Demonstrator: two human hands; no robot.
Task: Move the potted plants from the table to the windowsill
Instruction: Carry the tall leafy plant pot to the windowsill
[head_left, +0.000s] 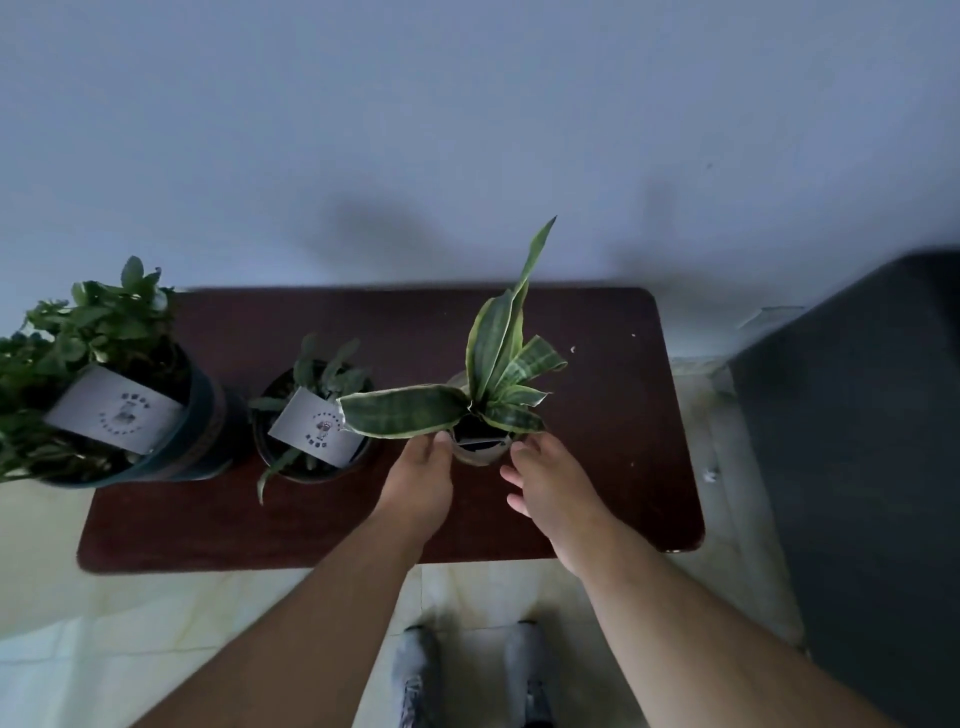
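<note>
Three potted plants stand on a dark brown table (613, 415). A snake plant (498, 379) with striped, yellow-edged leaves grows from a small pale pot (480, 453) near the middle. My left hand (418, 480) grips the pot's left side, its thumb at the rim. My right hand (545, 475) holds the pot's right side, with two fingers loose below the rim. Left of it stands a small dark pot (311, 421) with a white card. A large leafy plant in a dark pot (205, 415), also carrying a card, stands at the table's left end. No windowsill is in view.
A plain pale wall rises behind the table. A dark bulky object (857, 441) stands to the right, close to the table's end. Light floor tiles (156, 623) lie below, and my shoes (467, 670) show at the bottom.
</note>
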